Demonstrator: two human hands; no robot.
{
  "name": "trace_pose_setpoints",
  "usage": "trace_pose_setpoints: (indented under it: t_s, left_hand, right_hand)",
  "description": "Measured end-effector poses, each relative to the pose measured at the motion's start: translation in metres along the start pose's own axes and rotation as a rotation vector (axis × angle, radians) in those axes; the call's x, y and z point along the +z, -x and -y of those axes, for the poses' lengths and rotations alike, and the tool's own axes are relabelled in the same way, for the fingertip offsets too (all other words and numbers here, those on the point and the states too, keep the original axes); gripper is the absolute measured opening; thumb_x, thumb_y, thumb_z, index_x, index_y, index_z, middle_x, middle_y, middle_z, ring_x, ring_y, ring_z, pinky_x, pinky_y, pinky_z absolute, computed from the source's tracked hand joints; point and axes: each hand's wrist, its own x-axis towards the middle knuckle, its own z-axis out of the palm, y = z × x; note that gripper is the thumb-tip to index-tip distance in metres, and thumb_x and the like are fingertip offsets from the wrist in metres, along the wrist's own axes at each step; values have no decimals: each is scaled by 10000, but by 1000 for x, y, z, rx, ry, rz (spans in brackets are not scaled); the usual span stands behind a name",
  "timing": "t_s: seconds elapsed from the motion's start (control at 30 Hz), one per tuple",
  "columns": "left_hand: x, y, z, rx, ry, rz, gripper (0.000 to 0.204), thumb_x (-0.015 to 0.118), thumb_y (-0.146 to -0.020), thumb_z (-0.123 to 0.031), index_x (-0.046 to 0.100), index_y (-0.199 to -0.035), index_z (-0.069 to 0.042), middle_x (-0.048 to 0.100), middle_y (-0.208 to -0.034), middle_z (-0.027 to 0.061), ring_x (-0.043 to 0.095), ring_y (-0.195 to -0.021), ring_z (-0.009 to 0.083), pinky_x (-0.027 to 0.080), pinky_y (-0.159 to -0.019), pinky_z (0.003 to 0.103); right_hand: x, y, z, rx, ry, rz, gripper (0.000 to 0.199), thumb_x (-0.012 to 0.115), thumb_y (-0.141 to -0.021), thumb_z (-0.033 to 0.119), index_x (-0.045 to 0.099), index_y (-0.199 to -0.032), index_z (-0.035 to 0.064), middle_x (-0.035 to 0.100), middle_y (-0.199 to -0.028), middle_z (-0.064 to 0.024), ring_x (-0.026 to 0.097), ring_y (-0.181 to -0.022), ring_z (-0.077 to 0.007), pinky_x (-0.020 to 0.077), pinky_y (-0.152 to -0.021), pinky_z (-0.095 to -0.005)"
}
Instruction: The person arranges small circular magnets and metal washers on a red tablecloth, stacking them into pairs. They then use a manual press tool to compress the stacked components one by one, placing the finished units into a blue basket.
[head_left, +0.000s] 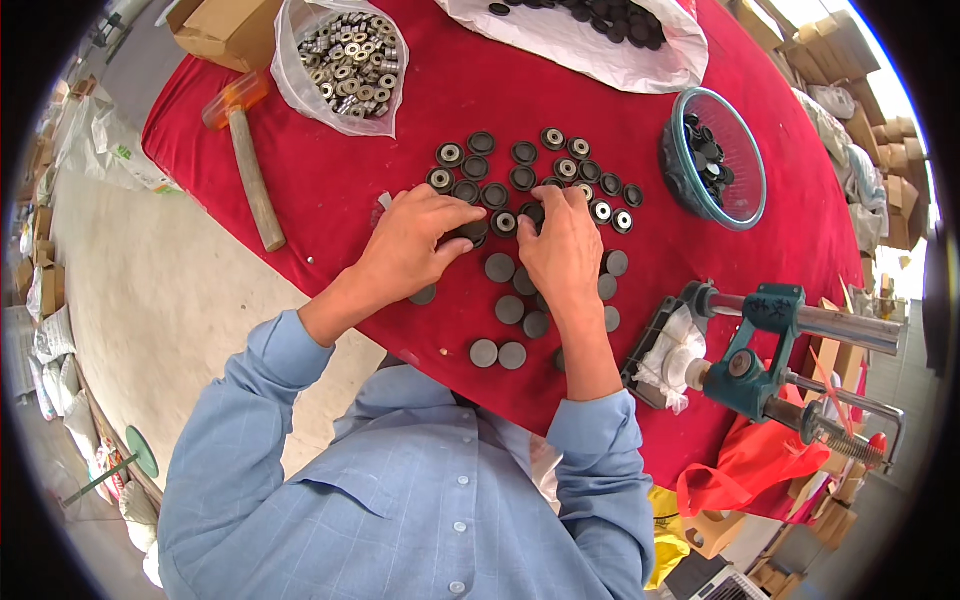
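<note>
Both hands rest on a table with a red cloth [330, 200], among many small dark round discs. My left hand [412, 240] has its fingers curled down over a disc at its fingertips. My right hand [560, 250] lies beside it, fingers pressed on discs at the near row. Beyond the fingers, several discs with metal bearing centres [530, 170] lie in rows. Nearer me lie several plain grey discs [498, 352], face down. What sits under each palm is hidden.
A hammer [250, 160] with an orange head lies at the left. A plastic bag of metal bearings [350, 55] sits at the back, a white bag of black discs [590, 30] further back. A glass bowl [745, 160] of discs stands right; a green hand press [760, 360] near right.
</note>
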Motion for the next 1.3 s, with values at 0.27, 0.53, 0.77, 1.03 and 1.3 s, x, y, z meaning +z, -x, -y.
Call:
trace_pose_setpoints:
  t_s: [0.27,0.53,0.77,1.03,1.3]
  left_hand:
    - [-1,-3,4,-136,-2,1,320,765,-885,-46,788,-1203,-77,762,-991,97,651,-925,304,524,-823,445]
    - [4,-3,5,-122,38,-103,296,772,-893,-38,802,-1185,-80,732,-863,85,653,-805,259,518,-736,399]
    - [-1,-1,0,-203,191,-175,308,763,-921,-12,789,-1225,-61,761,-899,57,677,-781,118,527,-695,288]
    - [-41,18,26,-511,615,-285,286,718,-955,3,769,-1237,-15,775,-922,18,703,-791,50,562,-682,243]
    - [-39,3,40,-292,162,-428,327,709,-959,50,755,-1277,-12,714,-972,40,747,-841,107,596,-678,232]
  right_hand:
    - [0,-1,-2,2,-26,-15,368,817,-862,127,653,-1180,45,656,-1156,-179,720,-991,-392,583,-833,-493]
    - [0,-1,-4,-15,-50,-22,366,814,-868,126,638,-1180,55,679,-1139,-171,717,-989,-396,582,-827,-496]
    - [-1,-2,-5,-36,-154,-41,282,782,-898,98,690,-1163,63,706,-1054,-140,720,-912,-373,575,-788,-480]
    - [-10,7,17,-118,-356,-114,154,776,-907,81,747,-1054,47,719,-990,-99,710,-836,-308,570,-741,-422]
    - [18,18,9,-363,-3,-208,164,730,-878,36,750,-1039,56,735,-1086,-65,711,-969,-292,577,-844,-425]
